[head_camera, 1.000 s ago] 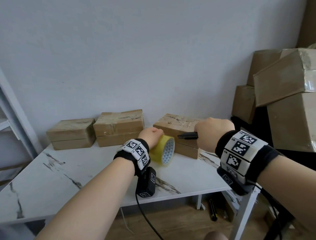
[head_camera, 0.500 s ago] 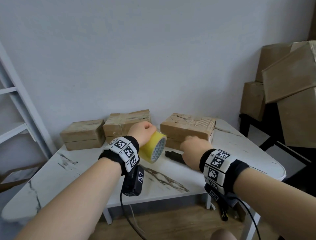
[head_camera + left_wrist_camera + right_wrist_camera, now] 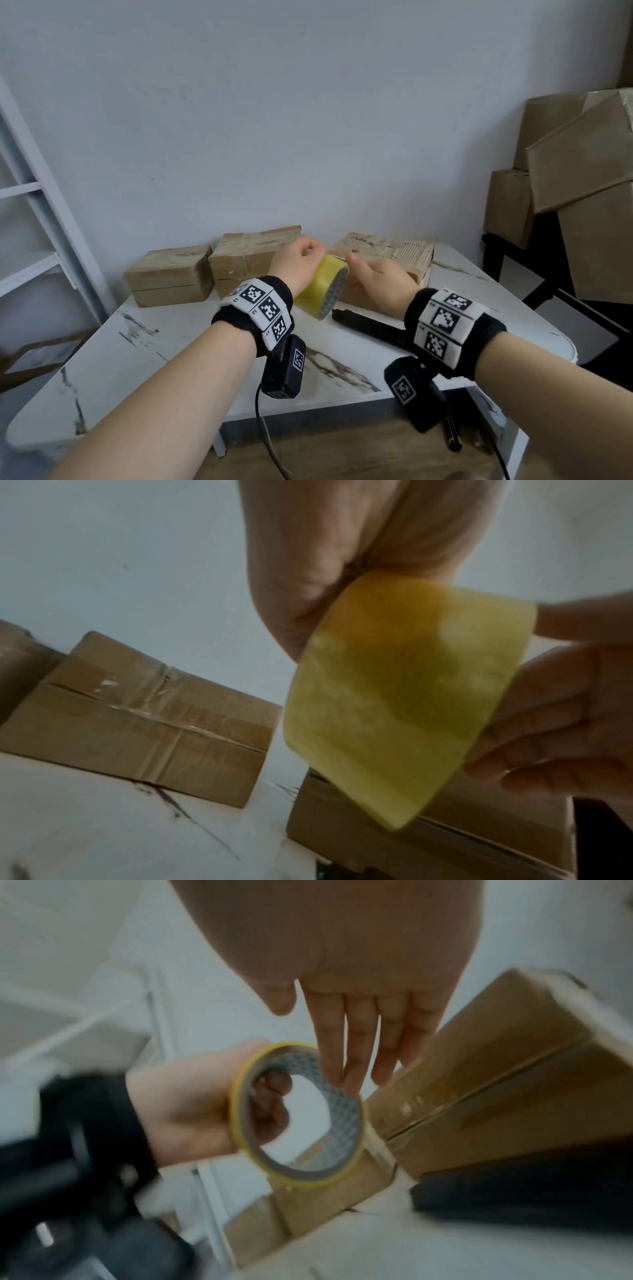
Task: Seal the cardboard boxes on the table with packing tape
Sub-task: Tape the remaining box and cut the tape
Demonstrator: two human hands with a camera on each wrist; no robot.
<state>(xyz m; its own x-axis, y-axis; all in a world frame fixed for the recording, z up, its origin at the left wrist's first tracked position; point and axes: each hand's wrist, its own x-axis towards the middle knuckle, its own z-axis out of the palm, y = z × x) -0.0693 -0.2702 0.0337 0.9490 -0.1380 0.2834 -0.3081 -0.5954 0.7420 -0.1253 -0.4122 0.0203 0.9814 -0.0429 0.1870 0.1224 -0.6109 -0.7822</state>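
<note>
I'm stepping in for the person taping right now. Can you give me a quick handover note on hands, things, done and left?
Left hand: grips the yellow roll of packing tape, held above the white marbled table.
Right hand: open, fingers reaching to the roll's rim; no tape pulled out yet.
Black utility knife: lying on the table under the right wrist.
Done: the middle cardboard box already carries clear tape.
Left: the right-hand cardboard box behind the roll looks next; the left cardboard box I cannot judge.

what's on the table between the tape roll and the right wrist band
A black utility knife lies on the marble table, between the tape roll and the right wrist band. The head view shows it.
</note>
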